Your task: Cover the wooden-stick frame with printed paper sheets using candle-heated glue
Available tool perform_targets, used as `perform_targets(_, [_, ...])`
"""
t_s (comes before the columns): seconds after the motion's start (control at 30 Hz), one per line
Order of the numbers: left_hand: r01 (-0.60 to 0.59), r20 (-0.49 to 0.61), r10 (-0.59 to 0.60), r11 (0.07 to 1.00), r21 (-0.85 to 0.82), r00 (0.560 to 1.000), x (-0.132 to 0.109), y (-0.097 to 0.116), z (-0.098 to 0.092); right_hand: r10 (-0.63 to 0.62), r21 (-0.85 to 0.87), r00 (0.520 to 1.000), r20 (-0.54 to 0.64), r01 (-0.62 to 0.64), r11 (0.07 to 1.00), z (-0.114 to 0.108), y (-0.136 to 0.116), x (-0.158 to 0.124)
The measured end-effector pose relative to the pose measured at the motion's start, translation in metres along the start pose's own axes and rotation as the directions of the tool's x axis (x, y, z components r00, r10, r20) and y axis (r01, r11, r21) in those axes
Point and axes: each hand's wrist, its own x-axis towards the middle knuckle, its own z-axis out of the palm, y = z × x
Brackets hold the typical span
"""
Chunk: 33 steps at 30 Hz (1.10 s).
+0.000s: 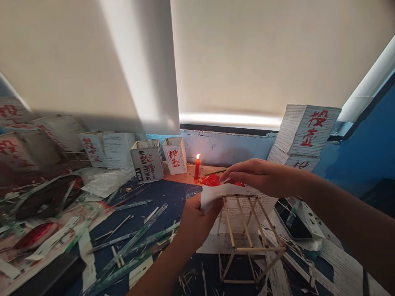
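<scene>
My left hand (199, 222) is closed on a sheet of printed paper (211, 196), its thumb over the near face. Part of the sheet curls upward, and a frame of thin wooden sticks (243, 249) stands right beside it, partly over more printed paper. Above the sheet's top edge, my right hand (253, 176) reaches in with fingers bent and tips close together near red wax-like pieces (212, 179). Whatever those fingertips pinch is too small to make out. Just behind, a lit red candle (197, 167) stands upright.
Paper-covered boxes with red characters stand along the wall, including an open one (174, 156) and a tall stack (308, 127) at right. A phone (293, 218) lies on the right. Plastic strips (145, 226), sticks and paper scraps litter the dark blue tabletop (173, 193).
</scene>
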Motion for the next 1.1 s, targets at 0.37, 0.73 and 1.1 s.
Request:
perform_targets(0.37, [0.020,-0.074,-0.018,0.999,0.025,0.997,-0.004,-0.001,0.004,0.144,-0.103,0.982,-0.118,-0.157,0.982,0.014,-0.011,-0.019])
perform_targets(0.73, [0.031,-0.059,-0.033,0.999,-0.028,0.998,-0.003,-0.003,0.005,0.295,-0.193,0.939,-0.175,-0.326,0.925,0.009,0.016,-0.071])
perform_targets(1.1, [-0.003,-0.074,0.003,1.000,0.009,0.997,-0.002,-0.003,0.007,0.115,-0.133,0.985,-0.131,-0.132,0.982,0.009,-0.014,-0.049])
